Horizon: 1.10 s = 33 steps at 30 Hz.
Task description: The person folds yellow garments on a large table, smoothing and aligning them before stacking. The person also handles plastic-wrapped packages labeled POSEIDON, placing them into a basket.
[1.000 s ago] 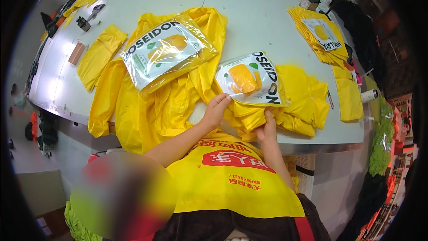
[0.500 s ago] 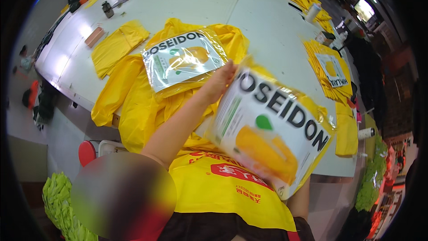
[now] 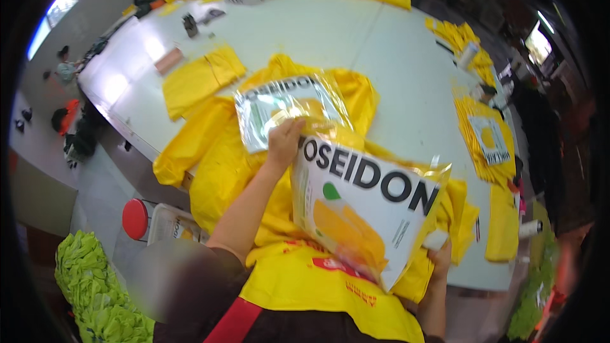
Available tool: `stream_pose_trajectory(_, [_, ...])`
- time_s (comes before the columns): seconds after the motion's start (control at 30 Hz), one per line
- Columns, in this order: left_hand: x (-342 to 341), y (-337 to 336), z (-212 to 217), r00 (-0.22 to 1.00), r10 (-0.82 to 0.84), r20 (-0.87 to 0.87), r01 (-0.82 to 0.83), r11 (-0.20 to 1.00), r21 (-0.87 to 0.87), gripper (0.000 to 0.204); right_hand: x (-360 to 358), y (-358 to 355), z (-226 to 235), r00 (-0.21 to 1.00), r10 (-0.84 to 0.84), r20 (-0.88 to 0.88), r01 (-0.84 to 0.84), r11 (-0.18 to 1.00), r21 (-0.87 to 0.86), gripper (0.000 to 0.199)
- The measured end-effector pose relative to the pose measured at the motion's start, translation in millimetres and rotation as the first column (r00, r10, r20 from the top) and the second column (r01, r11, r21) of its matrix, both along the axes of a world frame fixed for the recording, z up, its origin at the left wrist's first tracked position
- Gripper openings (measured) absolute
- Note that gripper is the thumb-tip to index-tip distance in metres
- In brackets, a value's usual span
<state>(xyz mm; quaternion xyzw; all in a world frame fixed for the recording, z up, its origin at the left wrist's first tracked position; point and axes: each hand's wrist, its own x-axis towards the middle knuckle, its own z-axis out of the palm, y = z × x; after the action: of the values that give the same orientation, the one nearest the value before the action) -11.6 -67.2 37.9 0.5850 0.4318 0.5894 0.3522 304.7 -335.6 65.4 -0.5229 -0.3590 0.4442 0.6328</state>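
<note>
Packaged yellow raincoat (image 3: 365, 209), sealed in a clear plastic bag with a white printed card insert, is up in the air above the near edge of the white table (image 3: 356, 38), tilted and close to the camera. Left hand (image 3: 284, 143) has its fingers curled over the bag's top left corner, and right hand (image 3: 438, 260) pinches the lower right corner from underneath, so both hands are closed on the same pack. Just behind it on the table is a second bagged raincoat (image 3: 289, 108), lying flat on a pile of loose yellow raincoats (image 3: 222, 152). Further left of that pile sits a folded yellow raincoat (image 3: 200, 77). Over on the table's right side there's another bagged one (image 3: 490, 140) on more yellow fabric. Down on the floor left of the table: a red stool (image 3: 135, 218) and a heap of lime-green fabric (image 3: 95, 286).
</note>
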Motion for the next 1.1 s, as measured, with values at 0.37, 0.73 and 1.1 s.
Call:
stream_pose_trajectory(0.37, [7,-87,-42,0.817,-0.092,0.569,0.519,0.546,-0.657,0.050,3,24,-34,0.991,-0.086,0.106,0.076,0.992,0.101,0.044])
stream_pose_trajectory(0.73, [-70,-36,-1,0.987,-0.025,-0.157,-0.021,0.960,-0.281,0.043,13,31,-26,0.969,-0.088,0.231,0.061,0.991,0.121,0.043])
stream_pose_trajectory(1.1, [-62,-10,-39,0.997,-0.062,0.037,0.071,0.938,-0.339,0.039,36,24,-30,0.998,-0.060,-0.028,0.065,0.972,0.226,0.036])
